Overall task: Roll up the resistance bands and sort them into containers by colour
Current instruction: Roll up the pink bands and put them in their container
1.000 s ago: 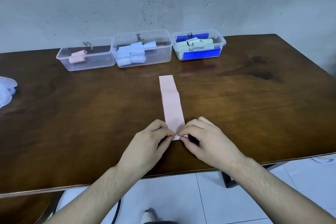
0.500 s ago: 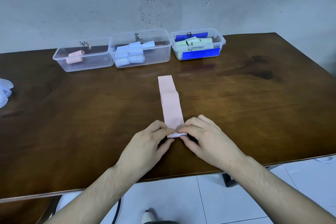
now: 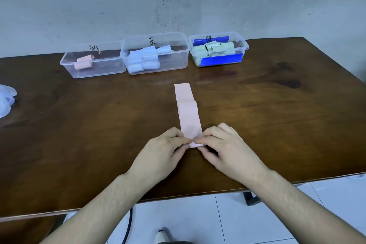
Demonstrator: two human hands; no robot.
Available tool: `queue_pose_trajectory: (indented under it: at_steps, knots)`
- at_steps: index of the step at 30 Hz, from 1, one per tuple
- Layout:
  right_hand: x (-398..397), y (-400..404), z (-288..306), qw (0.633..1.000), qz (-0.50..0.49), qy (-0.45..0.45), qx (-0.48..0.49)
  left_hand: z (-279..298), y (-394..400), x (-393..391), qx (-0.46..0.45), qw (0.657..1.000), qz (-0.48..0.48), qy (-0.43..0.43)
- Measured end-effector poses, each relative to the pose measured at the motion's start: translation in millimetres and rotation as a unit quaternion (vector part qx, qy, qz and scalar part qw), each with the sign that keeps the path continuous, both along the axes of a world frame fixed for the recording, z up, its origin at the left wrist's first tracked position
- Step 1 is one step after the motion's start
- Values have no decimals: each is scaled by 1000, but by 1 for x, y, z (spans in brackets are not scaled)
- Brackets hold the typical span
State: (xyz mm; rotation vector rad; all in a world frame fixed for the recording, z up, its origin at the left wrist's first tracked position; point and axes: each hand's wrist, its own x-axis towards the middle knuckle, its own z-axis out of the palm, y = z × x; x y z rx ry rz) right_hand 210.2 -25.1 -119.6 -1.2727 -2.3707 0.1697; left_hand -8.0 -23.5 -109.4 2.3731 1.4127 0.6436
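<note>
A pink resistance band (image 3: 187, 111) lies flat on the table, running away from me. Its near end is curled into a small roll between my fingers. My left hand (image 3: 162, 154) pinches the roll's left side and my right hand (image 3: 227, 150) pinches its right side. Three clear containers stand in a row at the back. The left container (image 3: 111, 71) holds pink rolls (image 3: 84, 62). The middle container (image 3: 178, 61) holds several light blue rolls (image 3: 144, 59). The right container (image 3: 244, 45) holds several green rolls (image 3: 214, 47) and has blue strips on it.
The dark wooden table (image 3: 277, 121) reaches a grey wall behind the containers. Clear plastic lids (image 3: 5, 101) lie at the table's left edge. Below the near edge are white floor tiles, a black cable (image 3: 127, 224) and a shoe tip.
The band's near end has been rolled a little further away from me, and both hands have crept forward with it. The flat part looks slightly shorter.
</note>
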Motion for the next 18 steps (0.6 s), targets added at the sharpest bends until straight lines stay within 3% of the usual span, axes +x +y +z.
queue_pose_trajectory:
  at_steps: [18]
  knots:
    - [-4, 13, 1, 1000, -10, 5, -4, -3, 7, 0, 49, 999, 3, -5]
